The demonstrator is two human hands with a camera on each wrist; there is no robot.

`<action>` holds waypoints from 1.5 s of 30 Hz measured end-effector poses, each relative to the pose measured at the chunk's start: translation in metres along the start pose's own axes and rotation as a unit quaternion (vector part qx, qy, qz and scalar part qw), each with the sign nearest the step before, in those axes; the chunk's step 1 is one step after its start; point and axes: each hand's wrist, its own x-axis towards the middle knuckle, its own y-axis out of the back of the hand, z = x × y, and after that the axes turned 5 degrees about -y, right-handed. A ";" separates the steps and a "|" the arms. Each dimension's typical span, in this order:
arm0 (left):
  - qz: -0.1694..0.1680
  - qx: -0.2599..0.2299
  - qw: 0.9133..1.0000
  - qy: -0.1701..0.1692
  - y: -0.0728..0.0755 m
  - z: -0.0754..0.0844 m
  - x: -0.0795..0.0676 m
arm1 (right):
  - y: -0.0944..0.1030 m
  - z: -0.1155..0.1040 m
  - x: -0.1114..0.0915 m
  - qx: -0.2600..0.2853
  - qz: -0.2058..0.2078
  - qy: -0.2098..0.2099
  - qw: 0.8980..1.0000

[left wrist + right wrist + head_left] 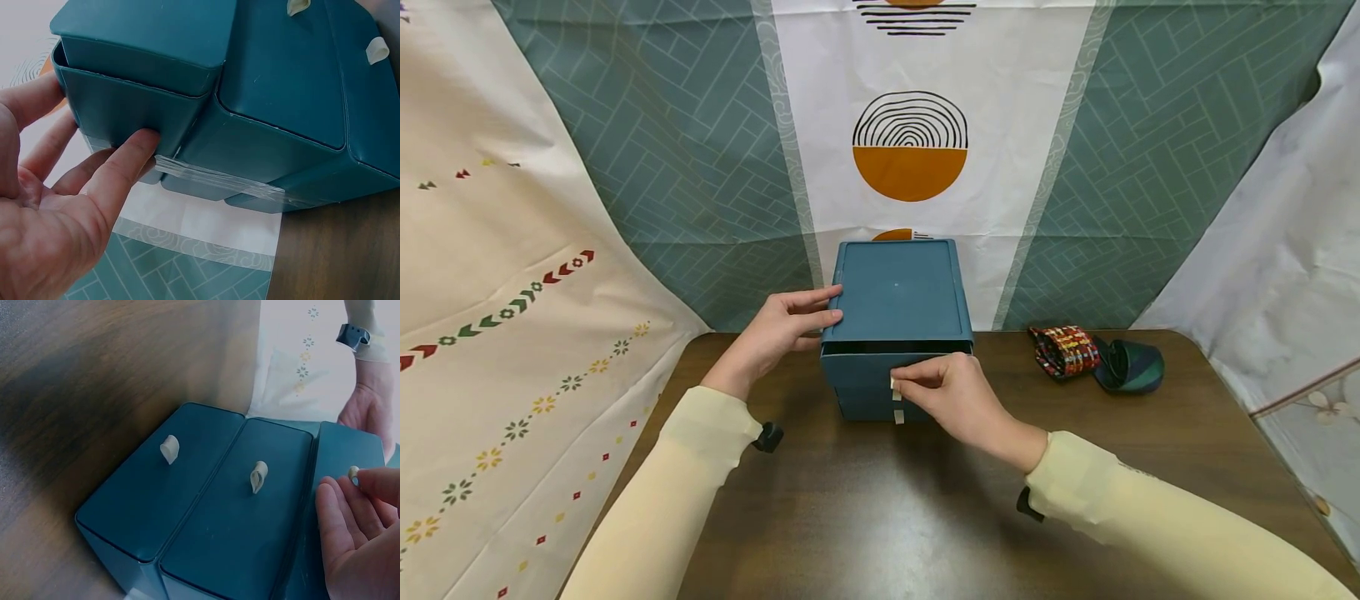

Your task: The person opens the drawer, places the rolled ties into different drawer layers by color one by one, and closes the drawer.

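Observation:
A teal drawer box stands on the table against the hanging cloth, three drawers stacked in it. My right hand pinches the small cream loop tab on the top drawer between thumb and finger. That top drawer stands slightly out, with a dark gap under the box's lid. On the box's left side, my left hand rests with its fingertips against the wall, fingers fairly straight. Below, the middle drawer's loop tab and the bottom drawer's loop tab hang free.
To the right of the box lie a rolled red patterned necktie and a rolled dark green-and-navy necktie. Clear tape runs along the box's side. Patterned cloths hang behind and at both sides of the brown table.

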 end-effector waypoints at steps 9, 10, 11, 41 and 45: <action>-0.006 -0.009 1.000 0.011 -0.005 0.018 -0.010 | -0.001 0.001 0.006 -0.008 0.008 0.001 1.000; -0.008 -0.008 1.000 0.011 -0.006 0.021 -0.012 | -0.001 0.001 0.006 -0.007 0.008 0.001 1.000; -0.010 -0.007 1.000 0.012 -0.007 0.024 -0.014 | -0.001 0.001 0.007 -0.008 0.008 0.000 1.000; 0.004 -0.005 1.000 0.004 -0.001 0.000 0.001 | -0.002 0.006 0.016 0.026 0.028 -0.020 0.999; 0.004 -0.008 1.000 0.005 -0.001 0.001 0.000 | -0.002 0.007 0.016 0.028 0.027 -0.020 0.999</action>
